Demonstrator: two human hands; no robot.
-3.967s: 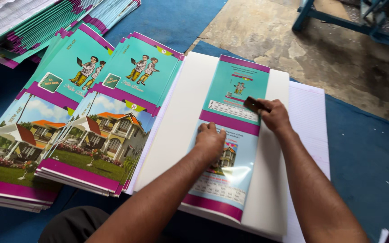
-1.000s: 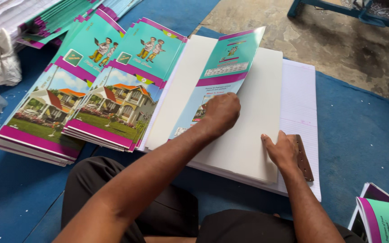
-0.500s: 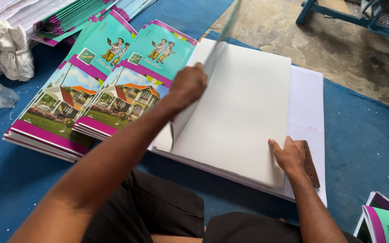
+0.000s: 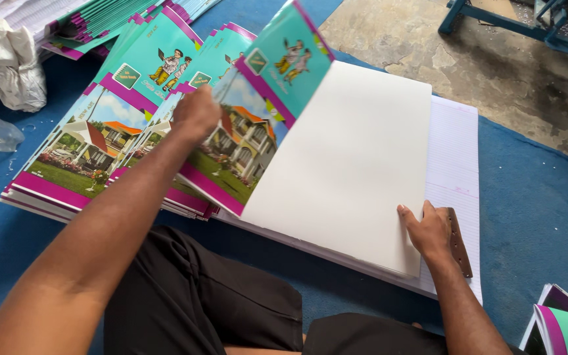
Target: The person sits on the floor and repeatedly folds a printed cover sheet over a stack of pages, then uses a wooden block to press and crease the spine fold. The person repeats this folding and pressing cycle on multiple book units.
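From the head camera, the left hand (image 4: 196,113) is closed around the edge of a printed notebook cover (image 4: 254,108), teal with a magenta band and a picture of a house, and holds it lifted and tilted above the stacks to the left. The fingers curl behind the cover, so how tightly they pinch it cannot be told. The cover's lower edge meets the near left side of a blank white sheet (image 4: 353,164).

The right hand (image 4: 428,230) lies spread and flat on the near right corner of that white sheet, fingers loose, gripping nothing. Just right of it, touching the side of the hand, lies a narrow brown wooden strip (image 4: 458,243).

The white sheet tops a pile of paper, and a ruled page (image 4: 451,158) shows along its right side.

To the left, under the raised cover, lie two stacks of finished covers (image 4: 80,151) with the same house picture, spread on the blue mat (image 4: 534,190). Further stacks (image 4: 93,23) sit at the far left. A crumpled white plastic bag (image 4: 1,66) lies at the left edge. More covers (image 4: 563,325) peek in at the near right corner. Bare concrete floor (image 4: 494,66) lies beyond the mat, with a blue metal frame (image 4: 514,23) on it.
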